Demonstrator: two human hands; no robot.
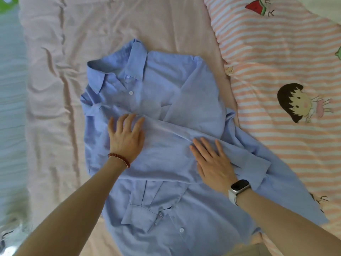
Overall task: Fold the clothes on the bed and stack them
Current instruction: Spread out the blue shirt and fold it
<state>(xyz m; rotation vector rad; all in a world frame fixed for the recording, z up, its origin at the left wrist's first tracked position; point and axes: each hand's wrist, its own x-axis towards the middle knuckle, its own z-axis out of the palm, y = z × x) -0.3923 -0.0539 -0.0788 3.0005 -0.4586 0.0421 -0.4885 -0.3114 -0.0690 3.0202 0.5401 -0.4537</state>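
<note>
A light blue button-up shirt (158, 85) lies front up on the pink bed sheet (114, 24), collar toward the far side. Both sleeves are folded in across its body; one cuff lies near the lower middle, the other points right. My left hand (126, 135), with a bead bracelet on the wrist, lies flat with spread fingers on the folded sleeve at the shirt's middle left. My right hand (214, 163), with a watch on the wrist, presses flat on the sleeve at the middle right. Neither hand grips the cloth.
A pink-and-white striped quilt (287, 58) with cartoon prints covers the right side of the bed and touches the shirt's right edge. The bed's left edge (25, 108) runs down the left; beyond it the floor is blurred.
</note>
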